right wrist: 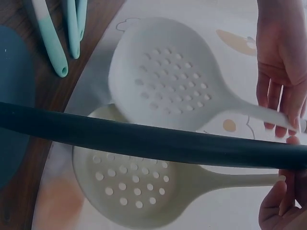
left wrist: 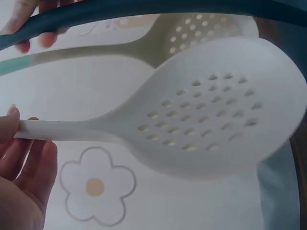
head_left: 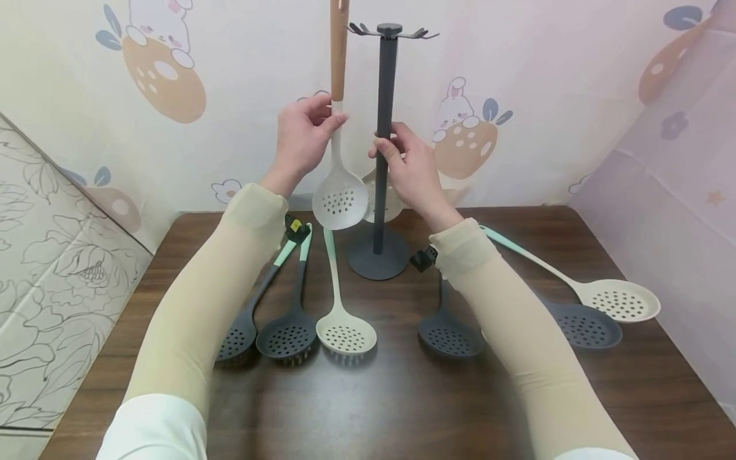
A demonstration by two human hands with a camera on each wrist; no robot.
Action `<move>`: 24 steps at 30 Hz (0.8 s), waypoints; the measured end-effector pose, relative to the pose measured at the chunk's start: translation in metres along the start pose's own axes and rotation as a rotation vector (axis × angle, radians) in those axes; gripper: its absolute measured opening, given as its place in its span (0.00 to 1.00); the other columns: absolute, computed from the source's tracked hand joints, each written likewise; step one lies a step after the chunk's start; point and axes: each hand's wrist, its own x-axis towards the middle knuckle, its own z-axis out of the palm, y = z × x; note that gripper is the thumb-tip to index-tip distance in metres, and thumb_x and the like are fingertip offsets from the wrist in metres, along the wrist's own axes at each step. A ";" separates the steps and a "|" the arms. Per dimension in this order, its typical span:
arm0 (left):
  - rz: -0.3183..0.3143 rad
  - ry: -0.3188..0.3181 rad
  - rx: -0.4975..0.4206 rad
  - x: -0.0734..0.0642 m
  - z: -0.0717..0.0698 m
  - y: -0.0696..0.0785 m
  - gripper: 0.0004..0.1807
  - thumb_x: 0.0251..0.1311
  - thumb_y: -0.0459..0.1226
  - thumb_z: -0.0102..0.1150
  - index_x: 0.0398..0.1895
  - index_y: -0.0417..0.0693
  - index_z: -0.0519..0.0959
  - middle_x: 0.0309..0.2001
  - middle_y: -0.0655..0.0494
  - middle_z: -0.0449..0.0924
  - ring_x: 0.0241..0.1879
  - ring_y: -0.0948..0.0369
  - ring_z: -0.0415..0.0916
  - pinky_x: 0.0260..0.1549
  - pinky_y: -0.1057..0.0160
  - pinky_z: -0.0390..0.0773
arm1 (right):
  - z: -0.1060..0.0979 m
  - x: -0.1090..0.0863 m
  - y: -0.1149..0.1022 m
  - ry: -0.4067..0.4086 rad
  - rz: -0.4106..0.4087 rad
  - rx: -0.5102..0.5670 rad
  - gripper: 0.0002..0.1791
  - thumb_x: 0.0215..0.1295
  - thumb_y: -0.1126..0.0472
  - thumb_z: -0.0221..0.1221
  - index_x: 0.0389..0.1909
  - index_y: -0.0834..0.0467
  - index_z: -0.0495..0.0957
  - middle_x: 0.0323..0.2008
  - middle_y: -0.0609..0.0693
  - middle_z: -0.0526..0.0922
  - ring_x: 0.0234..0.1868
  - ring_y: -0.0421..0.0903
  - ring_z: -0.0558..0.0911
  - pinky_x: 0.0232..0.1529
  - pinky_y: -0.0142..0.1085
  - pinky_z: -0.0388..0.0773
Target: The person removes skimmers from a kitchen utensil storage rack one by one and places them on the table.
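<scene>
My left hand (head_left: 307, 137) pinches the pale neck of a white skimmer (head_left: 340, 201), just below its wood-coloured handle (head_left: 338, 51). The skimmer is upright, perforated bowl down, left of a dark utensil stand (head_left: 386, 83); its handle top is beside the stand's left hooks. My right hand (head_left: 411, 163) grips the stand's pole about halfway up, thumb in front. Behind the pole is a cream skimmer (left wrist: 211, 33), bowl down, its mint handle end (left wrist: 14, 65) showing in the left wrist view. In the right wrist view, the pole crosses before this cream skimmer (right wrist: 129, 191).
On the brown table (head_left: 368, 409), two dark skimmers (head_left: 287, 335) and a cream one (head_left: 346, 332) lie at the left. A dark skimmer (head_left: 451, 335) lies by my right forearm, with another dark one (head_left: 589, 327) and a cream one (head_left: 621, 300) farther right. A printed curtain hangs behind.
</scene>
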 end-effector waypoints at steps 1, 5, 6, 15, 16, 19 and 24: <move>-0.017 -0.002 -0.020 0.000 -0.004 0.000 0.23 0.64 0.45 0.65 0.61 0.52 0.80 0.51 0.56 0.84 0.48 0.63 0.81 0.50 0.69 0.77 | 0.000 0.000 0.000 0.002 -0.002 0.003 0.18 0.74 0.50 0.54 0.58 0.54 0.75 0.39 0.45 0.86 0.46 0.39 0.81 0.50 0.35 0.74; -0.081 -0.004 -0.121 0.003 -0.024 -0.004 0.23 0.64 0.42 0.66 0.62 0.51 0.80 0.50 0.53 0.84 0.48 0.61 0.80 0.48 0.65 0.79 | 0.001 0.002 -0.001 0.009 0.005 0.016 0.17 0.74 0.50 0.55 0.57 0.54 0.75 0.38 0.45 0.85 0.45 0.40 0.81 0.49 0.35 0.73; -0.094 0.000 -0.146 0.003 -0.031 -0.006 0.22 0.63 0.41 0.67 0.61 0.51 0.80 0.49 0.53 0.84 0.47 0.60 0.80 0.47 0.65 0.80 | 0.002 0.002 -0.001 0.008 0.009 0.019 0.17 0.74 0.50 0.55 0.57 0.54 0.75 0.38 0.45 0.85 0.44 0.40 0.81 0.49 0.35 0.73; -0.146 -0.071 -0.002 -0.007 -0.097 -0.033 0.18 0.68 0.42 0.61 0.58 0.46 0.81 0.51 0.53 0.84 0.51 0.61 0.78 0.50 0.60 0.79 | 0.006 0.001 -0.001 -0.005 0.017 0.040 0.16 0.74 0.52 0.56 0.56 0.54 0.75 0.37 0.45 0.85 0.44 0.41 0.80 0.49 0.35 0.73; -0.141 -0.095 0.048 -0.008 -0.102 -0.036 0.18 0.69 0.42 0.59 0.58 0.45 0.81 0.52 0.52 0.84 0.52 0.61 0.78 0.51 0.60 0.79 | 0.006 0.001 -0.001 -0.005 0.020 0.041 0.16 0.74 0.52 0.55 0.57 0.54 0.75 0.38 0.45 0.85 0.44 0.41 0.80 0.49 0.35 0.73; -0.131 -0.176 0.172 -0.013 -0.116 -0.048 0.18 0.72 0.42 0.56 0.58 0.43 0.80 0.54 0.48 0.83 0.53 0.58 0.78 0.52 0.58 0.79 | 0.004 0.002 0.000 -0.001 0.021 0.043 0.17 0.74 0.51 0.55 0.57 0.53 0.75 0.38 0.44 0.85 0.45 0.40 0.80 0.49 0.35 0.73; -0.142 -0.317 0.316 -0.026 -0.127 -0.078 0.17 0.73 0.41 0.54 0.56 0.39 0.80 0.51 0.42 0.83 0.47 0.52 0.78 0.42 0.61 0.79 | 0.002 0.003 0.000 0.007 0.017 0.049 0.18 0.73 0.50 0.55 0.58 0.53 0.74 0.38 0.45 0.85 0.45 0.41 0.80 0.50 0.35 0.74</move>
